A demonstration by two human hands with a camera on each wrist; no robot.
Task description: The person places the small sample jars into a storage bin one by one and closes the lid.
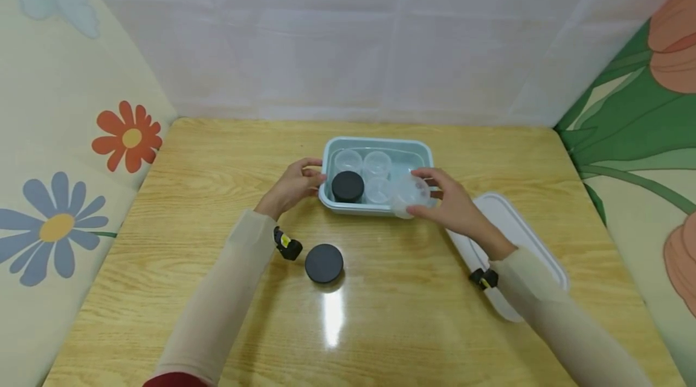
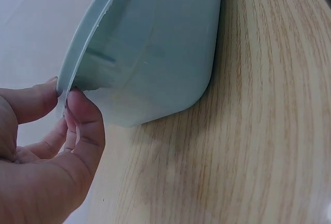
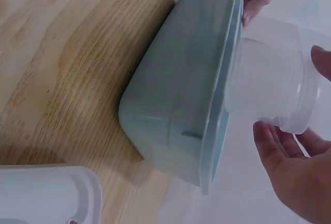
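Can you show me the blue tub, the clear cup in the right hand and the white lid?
Light blue tub (image 3: 165, 87): right wrist view, on its outer side wall.
Clear plastic cup (image 3: 266, 81): right wrist view, middle of its side.
White lid (image 1: 510, 225): head view, on its broad face.

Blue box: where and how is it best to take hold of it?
I would grip the blue box by its rim at both short ends, with hands coming from left and right. The rim juts outward, giving an edge to pinch; the left hand pinches one end. The right hand holds a clear cup.
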